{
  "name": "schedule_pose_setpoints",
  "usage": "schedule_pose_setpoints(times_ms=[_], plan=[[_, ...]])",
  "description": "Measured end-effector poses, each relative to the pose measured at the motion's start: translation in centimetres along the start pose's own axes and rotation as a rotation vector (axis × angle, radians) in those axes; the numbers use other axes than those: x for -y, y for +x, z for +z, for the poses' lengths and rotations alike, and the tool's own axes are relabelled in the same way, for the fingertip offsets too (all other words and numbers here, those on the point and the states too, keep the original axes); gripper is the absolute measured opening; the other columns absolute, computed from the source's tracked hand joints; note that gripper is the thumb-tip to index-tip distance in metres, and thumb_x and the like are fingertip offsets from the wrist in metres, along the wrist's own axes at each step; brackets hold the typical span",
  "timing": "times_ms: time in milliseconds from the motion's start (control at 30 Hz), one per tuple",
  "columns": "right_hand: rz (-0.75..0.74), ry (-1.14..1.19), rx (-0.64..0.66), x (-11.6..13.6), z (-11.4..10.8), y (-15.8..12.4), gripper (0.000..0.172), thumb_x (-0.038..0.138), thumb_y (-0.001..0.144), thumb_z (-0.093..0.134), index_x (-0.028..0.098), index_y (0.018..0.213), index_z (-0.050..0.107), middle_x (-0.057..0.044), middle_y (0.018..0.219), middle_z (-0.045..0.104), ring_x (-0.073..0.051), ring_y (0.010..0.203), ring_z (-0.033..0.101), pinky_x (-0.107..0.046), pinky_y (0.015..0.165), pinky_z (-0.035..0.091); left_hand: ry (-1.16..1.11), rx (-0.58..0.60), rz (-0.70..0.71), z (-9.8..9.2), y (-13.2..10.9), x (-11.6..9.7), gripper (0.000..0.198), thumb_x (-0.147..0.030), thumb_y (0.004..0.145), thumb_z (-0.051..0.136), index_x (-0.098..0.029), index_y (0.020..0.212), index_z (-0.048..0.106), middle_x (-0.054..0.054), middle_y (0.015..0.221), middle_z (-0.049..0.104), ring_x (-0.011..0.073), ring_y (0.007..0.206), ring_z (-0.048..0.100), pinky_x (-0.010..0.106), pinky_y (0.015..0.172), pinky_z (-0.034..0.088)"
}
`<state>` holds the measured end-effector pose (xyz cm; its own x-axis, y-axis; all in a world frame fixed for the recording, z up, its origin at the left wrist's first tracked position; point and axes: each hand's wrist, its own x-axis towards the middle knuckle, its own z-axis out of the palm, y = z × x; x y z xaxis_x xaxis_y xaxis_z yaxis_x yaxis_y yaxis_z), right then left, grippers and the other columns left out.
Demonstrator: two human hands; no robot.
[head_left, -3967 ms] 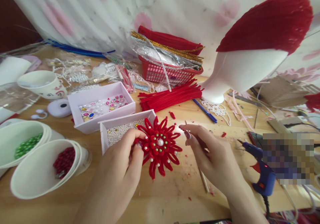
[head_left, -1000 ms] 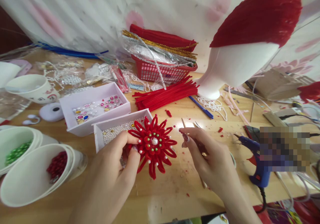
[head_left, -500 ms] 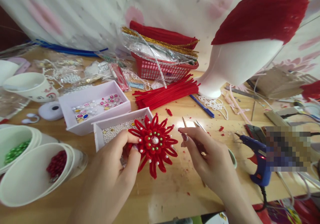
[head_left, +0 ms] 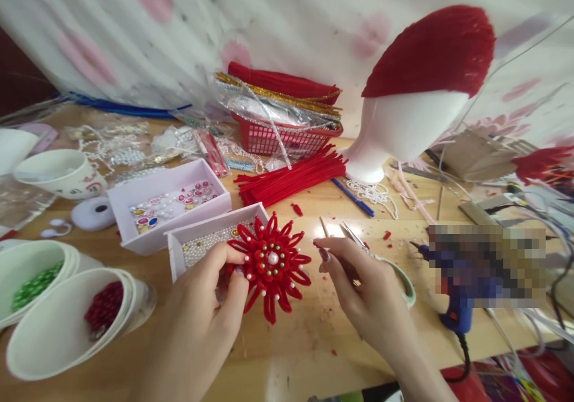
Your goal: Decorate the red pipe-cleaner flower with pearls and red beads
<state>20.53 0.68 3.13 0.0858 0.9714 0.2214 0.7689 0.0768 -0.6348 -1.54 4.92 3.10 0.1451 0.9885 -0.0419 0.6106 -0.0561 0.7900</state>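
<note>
My left hand [head_left: 210, 306] pinches a red pipe-cleaner flower [head_left: 273, 267] by its left petals, between thumb and forefinger. The flower has looped petals, a large pearl in the middle, a ring of green beads and small white pearls on the petals. To its right, my right hand [head_left: 368, 294] is closed in a pinch, thumb against forefinger, apart from the petals. Whatever is between those fingertips is too small to make out. Scissors [head_left: 397, 270] lie on the table partly behind my right hand, and a thin stick [head_left: 324, 227] shows beyond it.
White boxes of pearls [head_left: 197, 252] and gems [head_left: 173, 201] are behind my left hand. Cups hold green [head_left: 38, 285] and dark red beads [head_left: 104, 311]. Red pipe cleaners [head_left: 291, 174], a red basket [head_left: 287, 139] and a mannequin head [head_left: 403, 121] stand behind; a blue glue gun [head_left: 457, 312] is right.
The camera view has shifted slightly, so the mannequin head appears lower and further left. More of the scissors shows beside my right hand. Both hands keep their pinch.
</note>
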Motion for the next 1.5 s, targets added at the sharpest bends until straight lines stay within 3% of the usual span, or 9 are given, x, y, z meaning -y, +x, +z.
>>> schedule_pose_setpoints(times_ms=[167,333,467,667,900,1033,1133,1300,1500], plan=[[0.006,0.003,-0.004,0.0,0.3,-0.4,0.021,0.020,0.099,0.045,0.021,0.109,0.064,0.000,0.071,0.070,-0.014,0.057,0.064,-0.023,0.053,0.044,0.013,0.032,0.051,0.3,1.0,1.2,0.019,-0.036,0.085,0.044,-0.027,0.086,0.060,-0.001,0.080,0.075,0.0192,0.067,0.069,0.029,0.060,0.049],[0.022,0.035,-0.013,-0.1,0.5,-1.1,0.023,0.020,0.098,0.044,0.019,0.108,0.064,-0.002,0.073,0.070,-0.016,0.060,0.062,-0.025,0.058,0.042,0.043,0.032,0.049,0.2,1.4,0.5,0.021,-0.040,0.082,0.040,-0.028,0.082,0.057,-0.002,0.074,0.073,0.0191,0.059,0.065,0.030,0.062,0.048],[0.002,0.038,-0.057,-0.4,1.0,-1.3,0.024,0.017,0.097,0.044,0.018,0.108,0.065,-0.002,0.073,0.071,-0.015,0.060,0.064,-0.024,0.058,0.043,0.002,0.058,0.071,0.2,1.5,0.4,0.025,-0.044,0.078,0.037,-0.028,0.079,0.056,0.001,0.076,0.075,0.0217,0.066,0.069,0.031,0.065,0.049],[-0.022,0.004,-0.088,-0.7,1.5,-1.3,0.024,0.013,0.096,0.048,0.018,0.108,0.067,-0.004,0.075,0.074,-0.017,0.067,0.067,-0.025,0.062,0.044,-0.011,0.041,0.102,0.7,2.5,1.9,0.031,-0.052,0.073,0.039,-0.029,0.082,0.058,0.003,0.082,0.077,0.0248,0.073,0.070,0.033,0.069,0.051],[-0.029,-0.045,-0.077,-0.5,1.1,-1.8,0.023,0.006,0.094,0.053,0.016,0.110,0.068,-0.002,0.076,0.074,-0.017,0.070,0.069,-0.027,0.066,0.049,0.008,-0.020,0.162,0.4,2.1,1.3,0.029,-0.051,0.069,0.038,-0.030,0.077,0.055,0.002,0.074,0.074,0.0251,0.068,0.069,0.033,0.066,0.051],[-0.018,-0.065,-0.083,-0.2,0.6,-2.4,0.014,0.021,0.099,0.061,0.015,0.110,0.067,0.000,0.084,0.071,-0.016,0.074,0.069,-0.033,0.073,0.057,0.019,-0.031,0.214,0.4,2.4,1.7,0.028,-0.051,0.069,0.040,-0.030,0.076,0.058,0.002,0.073,0.075,0.0254,0.069,0.071,0.033,0.066,0.051],[0.010,-0.067,-0.084,-0.1,0.2,-3.0,0.022,0.033,0.101,0.062,0.016,0.113,0.067,-0.003,0.098,0.071,-0.016,0.081,0.070,-0.036,0.076,0.060,0.006,-0.059,0.243,0.6,2.6,2.0,0.028,-0.050,0.069,0.041,-0.029,0.077,0.057,0.004,0.078,0.076,0.0269,0.074,0.073,0.035,0.070,0.052],[0.042,-0.048,-0.079,0.1,-0.2,-3.9,0.024,0.034,0.100,0.062,0.016,0.116,0.066,-0.006,0.108,0.071,-0.018,0.088,0.070,-0.038,0.078,0.060,-0.010,-0.084,0.269,0.7,2.8,2.1,0.023,-0.046,0.069,0.043,-0.029,0.076,0.057,0.005,0.079,0.077,0.0282,0.077,0.073,0.035,0.070,0.053],[0.036,-0.025,-0.132,0.2,-0.5,-4.4,0.023,0.034,0.100,0.062,0.016,0.113,0.066,-0.004,0.101,0.071,-0.017,0.083,0.070,-0.037,0.077,0.060,-0.036,-0.091,0.296,0.9,3.1,2.7,0.024,-0.046,0.069,0.045,-0.028,0.078,0.058,0.006,0.080,0.077,0.0287,0.078,0.073,0.036,0.071,0.055]])
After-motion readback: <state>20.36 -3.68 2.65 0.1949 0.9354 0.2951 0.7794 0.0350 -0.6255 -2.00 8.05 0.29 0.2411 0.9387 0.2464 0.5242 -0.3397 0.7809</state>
